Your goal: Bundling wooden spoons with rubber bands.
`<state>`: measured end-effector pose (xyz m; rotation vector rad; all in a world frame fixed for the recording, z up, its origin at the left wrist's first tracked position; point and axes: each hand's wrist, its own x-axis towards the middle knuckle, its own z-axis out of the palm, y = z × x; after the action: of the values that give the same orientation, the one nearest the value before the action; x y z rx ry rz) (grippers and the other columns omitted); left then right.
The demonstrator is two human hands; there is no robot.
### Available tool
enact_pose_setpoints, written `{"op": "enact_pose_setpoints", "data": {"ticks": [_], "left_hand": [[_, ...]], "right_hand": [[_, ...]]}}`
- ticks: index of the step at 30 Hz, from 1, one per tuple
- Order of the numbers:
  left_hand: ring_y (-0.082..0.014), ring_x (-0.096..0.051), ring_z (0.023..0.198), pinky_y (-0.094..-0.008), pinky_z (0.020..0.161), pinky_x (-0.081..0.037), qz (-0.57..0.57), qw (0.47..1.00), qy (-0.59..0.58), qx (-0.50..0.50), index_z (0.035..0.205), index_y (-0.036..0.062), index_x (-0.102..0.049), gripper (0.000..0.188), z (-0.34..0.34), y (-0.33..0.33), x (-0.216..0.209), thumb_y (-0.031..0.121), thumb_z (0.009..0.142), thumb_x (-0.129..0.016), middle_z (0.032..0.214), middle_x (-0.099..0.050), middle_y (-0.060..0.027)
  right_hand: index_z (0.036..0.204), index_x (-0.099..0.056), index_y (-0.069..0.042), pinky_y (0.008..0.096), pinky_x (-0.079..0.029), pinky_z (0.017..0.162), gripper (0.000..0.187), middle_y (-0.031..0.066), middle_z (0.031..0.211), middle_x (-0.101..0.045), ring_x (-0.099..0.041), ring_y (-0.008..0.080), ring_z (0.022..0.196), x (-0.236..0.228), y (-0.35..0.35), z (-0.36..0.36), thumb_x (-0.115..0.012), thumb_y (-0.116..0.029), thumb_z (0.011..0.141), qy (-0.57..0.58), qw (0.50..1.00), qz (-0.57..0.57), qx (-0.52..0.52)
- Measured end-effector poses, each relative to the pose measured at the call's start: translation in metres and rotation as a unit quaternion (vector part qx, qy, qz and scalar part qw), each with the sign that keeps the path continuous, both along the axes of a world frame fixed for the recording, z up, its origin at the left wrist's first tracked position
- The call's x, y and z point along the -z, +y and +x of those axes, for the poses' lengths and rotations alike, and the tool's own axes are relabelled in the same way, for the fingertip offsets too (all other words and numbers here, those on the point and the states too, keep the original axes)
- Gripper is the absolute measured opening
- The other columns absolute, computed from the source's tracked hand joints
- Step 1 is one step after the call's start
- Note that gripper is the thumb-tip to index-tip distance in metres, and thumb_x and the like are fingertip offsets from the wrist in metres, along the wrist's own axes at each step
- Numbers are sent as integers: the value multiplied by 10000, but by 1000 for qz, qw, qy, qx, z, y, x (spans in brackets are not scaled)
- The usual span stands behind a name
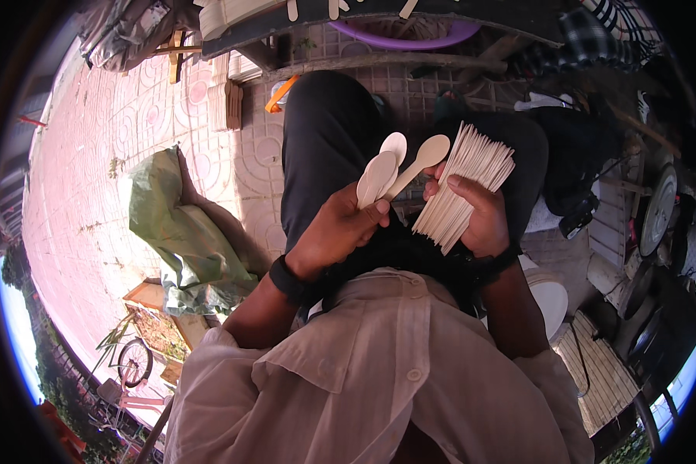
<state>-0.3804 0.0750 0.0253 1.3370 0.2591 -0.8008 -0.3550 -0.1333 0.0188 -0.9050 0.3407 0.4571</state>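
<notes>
Left to right. Far left, low: bike (135,363) on the ground, partly visible. Near it, a box (161,325) with a leafy pattern on its face. Green sack (185,243) slumps on the paving (151,116) just beyond the box, crumpled. Farther up, a stack of wood (224,104) stands near the bench. Orange strap (281,94) is just beside the left knee.

Left hand (339,232), black band (288,280) on the wrist: thumb and fingers together, clamped on pale wooden spoons. Near spoon (377,179) overlaps the back spoon (394,144), both bowls up. Third spoon (427,158) slants up to the right, handle end at the left thumb, bowl close to the right fingers. Can't tell if those fingers touch it. All three are in front of the lap, between the knees.

Bench (510,23) runs across the top, a few wooden pieces on its edge; purple basin (472,32) shows below it.

Right hand (483,220): closed around a bundle (468,182) of thin pale wood, edges facing up, thumb across it. Bundle tilts, top to the right, over the right thigh. Can't tell the shape of each piece.

Right side: white tub (551,301) partly behind the forearm, slatted seat (595,371) below it, round lid (659,209) on edge farther out.
</notes>
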Motion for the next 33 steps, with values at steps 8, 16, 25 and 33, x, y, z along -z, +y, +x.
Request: {"op": "enact_pose_setpoints", "data": {"ticks": [8, 16, 25, 33], "left_hand": [[-43, -432, 568, -185, 515, -374, -86, 995, 32, -29, 920, 62, -530, 162, -10, 2, -3, 224, 919, -521, 717, -529, 9], [-80, -499, 607, -218, 559, -401, -183, 980, 34, 76, 929, 31, -530, 148, -11, -9, -10, 176, 921, -502, 737, -548, -19], [-61, -439, 565, -195, 526, -353, -220, 967, 97, 86, 954, 17, -539, 142, -3, -8, -6, 140, 884, -542, 719, -533, -15], [-36, -386, 514, -192, 474, -317, -323, 914, 199, 145, 949, 13, -554, 167, -1, -9, 3, 148, 854, -580, 698, -513, -6]], "right_hand": [[1124, -525, 28, 271, -460, 817, 294, 105, 1006, -619, -587, 146, 901, -23, -6, 29, -577, -112, 871, -163, 967, -194, -18], [1183, -488, 21, 266, -471, 811, 337, 88, 1040, -612, -580, 132, 948, -12, 10, 25, -570, -90, 876, -167, 964, -191, -79], [1092, -537, 28, 267, -477, 777, 263, 112, 1027, -596, -582, 147, 882, -23, 17, 12, -523, -148, 897, -136, 976, -103, -136], [1166, -499, 25, 275, -497, 774, 336, 96, 1042, -614, -596, 145, 903, -16, 11, 15, -586, -83, 860, -107, 974, -31, -197]]}}
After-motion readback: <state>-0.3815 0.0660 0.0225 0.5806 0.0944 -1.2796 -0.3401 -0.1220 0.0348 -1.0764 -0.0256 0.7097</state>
